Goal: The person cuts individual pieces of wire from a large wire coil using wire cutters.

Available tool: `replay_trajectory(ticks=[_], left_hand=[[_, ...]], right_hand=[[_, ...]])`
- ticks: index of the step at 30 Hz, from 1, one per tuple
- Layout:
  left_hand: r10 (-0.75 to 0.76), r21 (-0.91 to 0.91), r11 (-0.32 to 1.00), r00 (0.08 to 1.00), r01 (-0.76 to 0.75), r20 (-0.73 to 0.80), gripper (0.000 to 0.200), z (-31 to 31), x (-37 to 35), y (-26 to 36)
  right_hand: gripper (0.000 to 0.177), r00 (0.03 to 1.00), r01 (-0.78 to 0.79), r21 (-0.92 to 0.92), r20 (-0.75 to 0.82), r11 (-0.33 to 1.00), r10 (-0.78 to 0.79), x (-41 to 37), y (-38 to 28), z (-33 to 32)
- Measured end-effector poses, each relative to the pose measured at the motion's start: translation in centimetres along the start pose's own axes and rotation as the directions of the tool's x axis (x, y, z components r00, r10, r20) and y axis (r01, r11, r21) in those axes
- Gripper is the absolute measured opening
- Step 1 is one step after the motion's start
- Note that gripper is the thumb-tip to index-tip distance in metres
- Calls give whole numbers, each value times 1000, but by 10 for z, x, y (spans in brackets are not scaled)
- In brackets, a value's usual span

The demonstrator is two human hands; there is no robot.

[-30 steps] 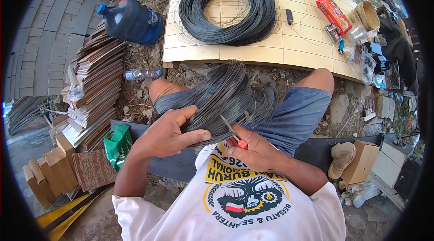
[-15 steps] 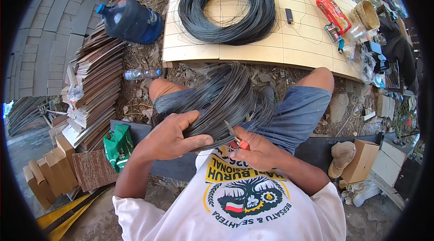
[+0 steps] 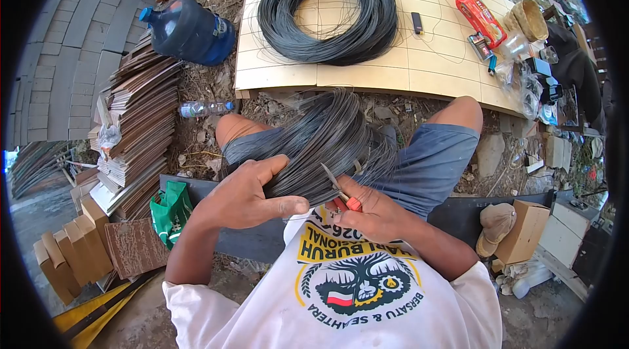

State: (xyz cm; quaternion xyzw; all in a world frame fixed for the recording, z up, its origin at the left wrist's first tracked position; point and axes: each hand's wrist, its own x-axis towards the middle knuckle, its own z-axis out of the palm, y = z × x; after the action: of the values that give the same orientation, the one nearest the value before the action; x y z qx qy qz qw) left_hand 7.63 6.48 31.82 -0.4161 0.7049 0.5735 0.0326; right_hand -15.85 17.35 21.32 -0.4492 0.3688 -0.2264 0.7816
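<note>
A thick bundle of dark thin wire (image 3: pixel 308 146) lies across my lap between my knees. My left hand (image 3: pixel 252 195) wraps round its near left side, with the thumb stretched along the front edge of the strands. In my right hand (image 3: pixel 373 211) is a pair of red-handled snips (image 3: pixel 333 178), one pointed blade standing up in front of the wire with the jaws apart. Strands at the bundle's right side pass close to the snips. My right fingers cover most of the handles.
Ahead, a large coil of the same wire (image 3: pixel 282 41) rests on a pale tiled table (image 3: pixel 432 67). A red packet (image 3: pixel 481 18) and small items crowd its right end. A blue water jug (image 3: pixel 193 31) and stacked boards (image 3: pixel 141 100) stand left; a cap (image 3: pixel 496 228) lies right.
The snips have moved slightly up and left, with more of the blade showing. My left hand keeps its grip on the wire bundle.
</note>
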Motion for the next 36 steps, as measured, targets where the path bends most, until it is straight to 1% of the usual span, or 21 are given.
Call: replay_trajectory(ticks=[1,3,4,6,10,12,13,16,18,19,20,21,22,24,25,26,28,30,31,34,36], left_hand=[[1,1,1000,1000,-1,0,38,0,0,2],[-175,-164,970,984,179,38,39,0,-1,6],[-177,-164,970,983,181,39,39,2,-1,7],[-142,-231,963,990,142,16,38,5,-2,5],[-179,-246,953,984,178,20,42,7,-3,-4],[-226,-260,938,973,227,35,42,6,-1,-2],[-225,-258,939,974,226,35,42,5,-1,2],[-188,-225,957,982,184,2,39,3,1,7],[-164,-203,966,986,161,2,42,4,2,-3],[-164,-202,966,987,160,0,42,4,3,-7],[12,-117,993,997,-21,-71,42,5,4,-11],[193,-20,980,973,-196,-125,42,6,4,-13],[193,-20,980,973,-197,-125,42,3,4,-9],[-92,-148,985,996,93,14,40,-3,5,2],[-143,-204,969,990,139,-5,41,-2,7,1],[-139,-204,970,990,134,-9,41,-2,8,3],[-128,-87,988,992,126,-18,40,-4,8,10],[-102,-90,991,994,100,-27,40,-2,9,3],[-79,-93,993,996,76,-34,40,-1,9,0],[-82,-74,994,994,77,-69,40,2,9,-3],[-57,-44,998,995,53,-81,40,5,10,-9]], right_hand=[[75,1000,1,0,-1,1000,-1,1,-1,0],[78,994,105,95,-25,990,-103,2,-6,1],[78,994,104,97,-24,990,-103,2,-9,0],[78,997,-46,36,56,998,44,2,-18,-4],[78,999,-31,60,47,998,28,4,-20,-2],[77,998,65,81,1,995,-66,5,-17,0],[77,998,67,81,-1,994,-67,6,-18,1],[74,997,71,67,-36,995,-69,7,-15,3],[69,997,74,-48,-34,996,-76,9,-4,3],[69,996,76,-49,-33,996,-78,8,-4,2],[67,997,72,-82,-36,994,-75,7,-5,2],[66,997,68,-114,-38,991,-73,5,-5,3],[66,997,68,-115,-38,991,-73,4,-4,2],[69,999,21,-173,-37,985,-28,2,-1,1],[69,999,22,-179,-39,984,-29,0,-2,2],[71,998,26,-160,-53,987,-35,-1,-3,3],[72,997,29,-141,-67,990,-39,-2,-7,4],[65,997,-23,-15,-79,1000,22,-4,-10,5],[65,997,-25,-14,-80,1000,24,-4,-10,5],[72,998,17,77,-67,997,-12,-3,-9,2],[74,1000,18,209,-23,978,-13,-1,-9,-1]])
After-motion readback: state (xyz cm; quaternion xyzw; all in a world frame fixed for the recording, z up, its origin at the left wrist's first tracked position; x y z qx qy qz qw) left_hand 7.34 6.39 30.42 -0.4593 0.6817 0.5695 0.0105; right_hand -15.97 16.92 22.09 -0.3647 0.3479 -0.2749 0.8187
